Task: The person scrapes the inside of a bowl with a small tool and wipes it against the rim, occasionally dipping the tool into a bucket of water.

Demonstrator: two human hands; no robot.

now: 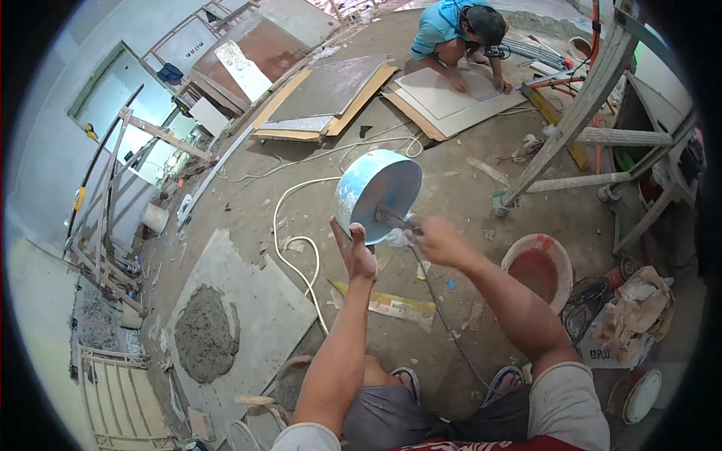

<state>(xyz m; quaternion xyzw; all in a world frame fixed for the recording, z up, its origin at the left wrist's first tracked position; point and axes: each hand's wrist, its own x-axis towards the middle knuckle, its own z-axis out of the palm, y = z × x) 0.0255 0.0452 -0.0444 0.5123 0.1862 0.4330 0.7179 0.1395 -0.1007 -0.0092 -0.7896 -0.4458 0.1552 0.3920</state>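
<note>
My left hand (353, 248) holds up a shallow, round blue tub (352, 194) from below and behind its rim. The tub is tilted, with its opening turned to the right, and pale smears mark its outside. My right hand (436, 239), somewhat blurred, is closed around the handle of a small grey trowel-like tool (389, 217). The tool's far end is inside the tub, against or close to its inner wall; its exact shape is hard to make out. Below the tub, a scrap of clear plastic (398, 237) shows near my right hand.
Wet mortar (207, 334) lies heaped on a grey board (259, 304) at left. A reddish bucket (553, 259) stands right, near a wooden trestle (579, 113). A white hose (282, 218) and dark cable (444, 316) cross the floor. Another person (459, 37) crouches over a panel (459, 101).
</note>
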